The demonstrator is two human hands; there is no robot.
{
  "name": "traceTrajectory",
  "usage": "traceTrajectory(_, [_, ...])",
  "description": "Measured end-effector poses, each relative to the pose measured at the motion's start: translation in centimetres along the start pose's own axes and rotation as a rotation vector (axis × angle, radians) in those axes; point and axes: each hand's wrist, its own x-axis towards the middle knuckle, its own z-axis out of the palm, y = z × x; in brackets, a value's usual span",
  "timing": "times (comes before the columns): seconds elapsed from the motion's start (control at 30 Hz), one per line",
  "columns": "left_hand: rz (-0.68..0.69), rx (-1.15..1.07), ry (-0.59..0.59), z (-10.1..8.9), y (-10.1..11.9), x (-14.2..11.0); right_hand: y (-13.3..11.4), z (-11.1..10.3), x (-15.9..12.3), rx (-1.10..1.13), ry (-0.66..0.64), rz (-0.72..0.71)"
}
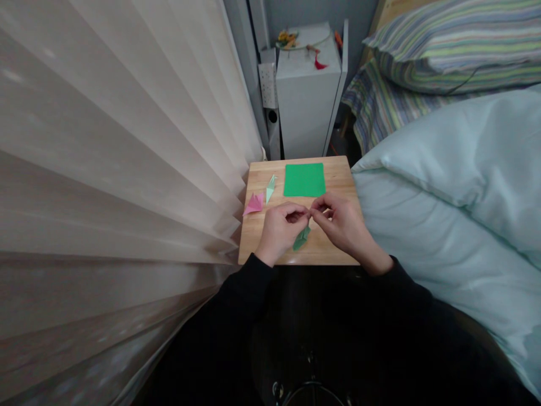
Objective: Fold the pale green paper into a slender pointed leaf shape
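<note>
Over the small wooden table (pixel 338 251), my left hand (pixel 284 226) pinches a piece of folded green paper (pixel 301 239), whose lower part hangs below the fingers. My right hand (pixel 340 221) is closed in a pinch at the paper's upper tip, its fingertips meeting those of the left. The tip itself is hidden between the fingers. Just beyond the hands lies a flat green paper sheet (pixel 304 179). To the left rest a pink folded paper figure (pixel 254 203) and a narrow pale green folded paper piece (pixel 270 189).
A pleated curtain (pixel 169 141) runs along the table's left side. On the right is a bed with a pale blue quilt (pixel 443 192) and a striped pillow (pixel 465 45). Behind the table stands a white cabinet (pixel 306 107) with small ornaments on top.
</note>
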Motion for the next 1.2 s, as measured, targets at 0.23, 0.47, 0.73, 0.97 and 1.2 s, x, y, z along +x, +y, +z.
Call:
traceTrajectory(0.23, [-0.078, -0.169, -0.03, -0.3, 0.3, 0.2, 0.4, 0.1, 0.1, 0.07, 0.04, 0.058])
traceTrajectory(0.47, [-0.229, -0.47, -0.045, -0.8, 0.3, 0.4, -0.3, -0.1, 0.0, 0.169, -0.136, 0.026])
traceTrajectory(0.73, [-0.312, -0.552, -0.039, -0.9, 0.2, 0.4, -0.5, -0.2, 0.1, 0.225, -0.13, 0.049])
traceTrajectory(0.97, [-0.343, -0.566, 0.047, -0.5, 0.7, 0.2, -0.6, 0.2, 0.0, 0.295, -0.129, 0.09])
traceTrajectory(1.2, [-0.321, -0.535, 0.139, 0.1, 0.8, -0.1, -0.2, 0.6, 0.0, 0.261, -0.109, 0.089])
